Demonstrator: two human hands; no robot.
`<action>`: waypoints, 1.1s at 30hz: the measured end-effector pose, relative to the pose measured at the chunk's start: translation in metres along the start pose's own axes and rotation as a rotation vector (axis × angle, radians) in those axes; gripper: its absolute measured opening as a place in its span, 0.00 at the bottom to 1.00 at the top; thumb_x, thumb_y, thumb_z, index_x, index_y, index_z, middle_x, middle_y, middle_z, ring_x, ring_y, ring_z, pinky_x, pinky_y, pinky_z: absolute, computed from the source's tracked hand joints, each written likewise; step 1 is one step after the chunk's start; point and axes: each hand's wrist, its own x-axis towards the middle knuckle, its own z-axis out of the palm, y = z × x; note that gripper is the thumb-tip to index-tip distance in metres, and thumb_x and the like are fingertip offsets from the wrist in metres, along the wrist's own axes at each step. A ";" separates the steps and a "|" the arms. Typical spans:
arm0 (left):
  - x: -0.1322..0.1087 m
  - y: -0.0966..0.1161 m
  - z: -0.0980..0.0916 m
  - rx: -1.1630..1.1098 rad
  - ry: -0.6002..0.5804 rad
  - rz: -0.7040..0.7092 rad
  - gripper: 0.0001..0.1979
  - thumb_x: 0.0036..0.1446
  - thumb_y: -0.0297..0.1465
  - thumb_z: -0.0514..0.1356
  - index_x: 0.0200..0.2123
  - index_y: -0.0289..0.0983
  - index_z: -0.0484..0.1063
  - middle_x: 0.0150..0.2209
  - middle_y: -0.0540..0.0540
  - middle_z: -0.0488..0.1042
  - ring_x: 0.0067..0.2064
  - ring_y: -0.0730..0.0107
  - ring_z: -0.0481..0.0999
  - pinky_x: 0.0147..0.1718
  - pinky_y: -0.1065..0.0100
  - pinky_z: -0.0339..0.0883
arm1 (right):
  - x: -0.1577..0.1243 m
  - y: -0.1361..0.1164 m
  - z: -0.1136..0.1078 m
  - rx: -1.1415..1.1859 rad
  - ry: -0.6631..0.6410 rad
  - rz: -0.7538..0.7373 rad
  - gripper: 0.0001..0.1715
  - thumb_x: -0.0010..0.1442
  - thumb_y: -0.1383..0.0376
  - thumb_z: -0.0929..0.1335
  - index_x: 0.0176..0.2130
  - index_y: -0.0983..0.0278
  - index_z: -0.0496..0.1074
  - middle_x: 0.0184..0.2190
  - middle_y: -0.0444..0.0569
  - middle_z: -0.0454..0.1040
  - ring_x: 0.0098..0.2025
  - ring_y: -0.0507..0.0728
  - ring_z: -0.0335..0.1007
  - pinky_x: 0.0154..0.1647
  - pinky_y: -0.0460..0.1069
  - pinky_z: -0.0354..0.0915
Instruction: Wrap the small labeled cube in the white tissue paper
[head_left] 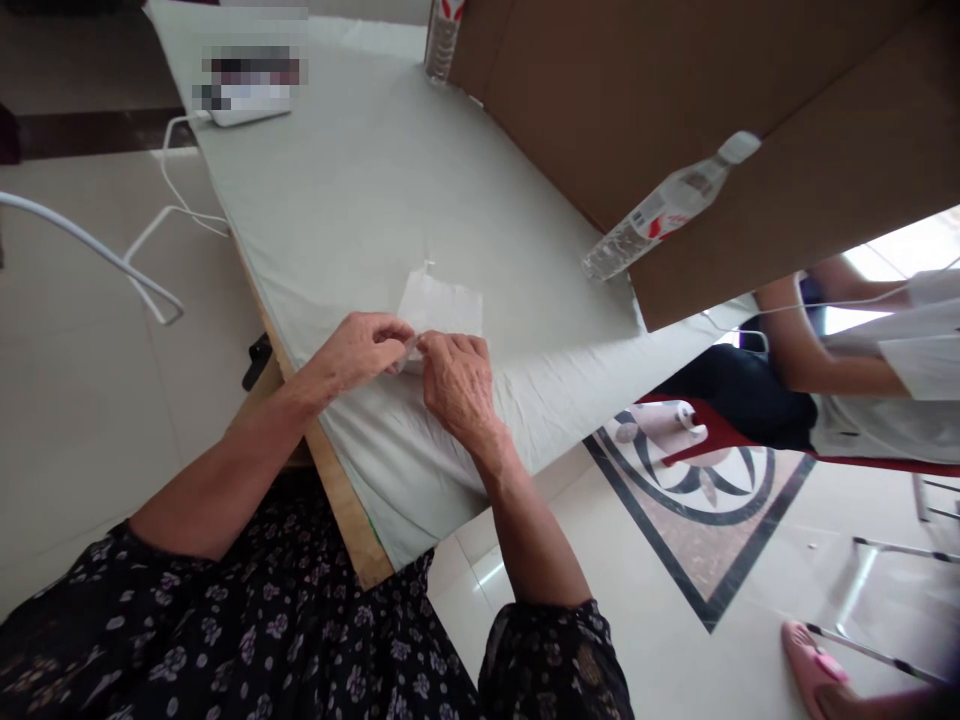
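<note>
A thin, whitish, tissue-like sheet lies on the pale cloth-covered table close to its near corner. My left hand pinches the sheet's near edge between thumb and fingers. Right beside it, my right hand has its fingers closed at the same edge, back of the hand upward. The fingertips of both hands almost meet, and they cover the near part of the sheet. A small whitish bit shows between them, too small to make out.
To the right a brown cardboard panel stands on the table, with a water bottle by its near end and another bottle at its far end. A white device with a cable sits far left. Another person's arm is at right.
</note>
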 end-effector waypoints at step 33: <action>0.004 -0.023 0.006 0.629 0.037 0.530 0.12 0.66 0.30 0.57 0.44 0.38 0.80 0.51 0.40 0.81 0.52 0.56 0.79 0.55 0.55 0.73 | -0.016 0.044 0.039 0.337 0.180 0.537 0.37 0.63 0.48 0.70 0.65 0.62 0.67 0.40 0.54 0.82 0.37 0.61 0.76 0.41 0.55 0.68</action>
